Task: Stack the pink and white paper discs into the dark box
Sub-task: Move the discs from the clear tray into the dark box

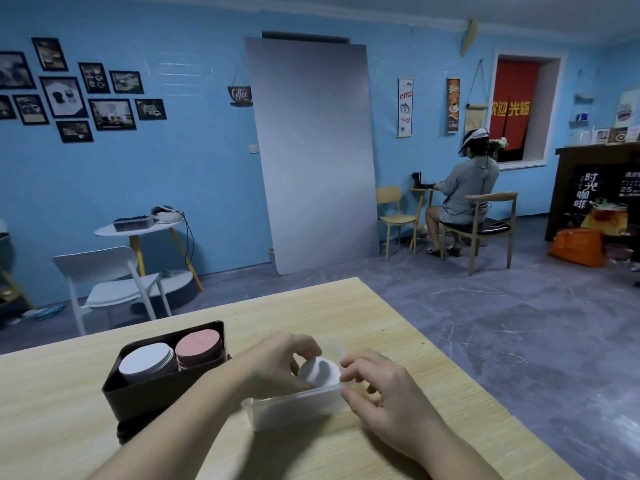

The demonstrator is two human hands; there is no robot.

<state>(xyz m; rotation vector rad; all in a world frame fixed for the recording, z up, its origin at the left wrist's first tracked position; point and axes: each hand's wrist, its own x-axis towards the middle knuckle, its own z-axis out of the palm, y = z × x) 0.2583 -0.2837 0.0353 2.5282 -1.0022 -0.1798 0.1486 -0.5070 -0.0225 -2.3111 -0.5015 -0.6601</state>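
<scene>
Left grip bent over a clear tub, clamped on the left edge of a white disc tilted inside it. Right grip curled at the disc's other edge; clamped or only touching, cannot tell. Left of both grips, on the bench, the dark box with a white stack and a pink stack side by side, round and flat.

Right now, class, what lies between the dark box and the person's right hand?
In the head view: the left hand, gripping white discs inside a clear tub.
</scene>
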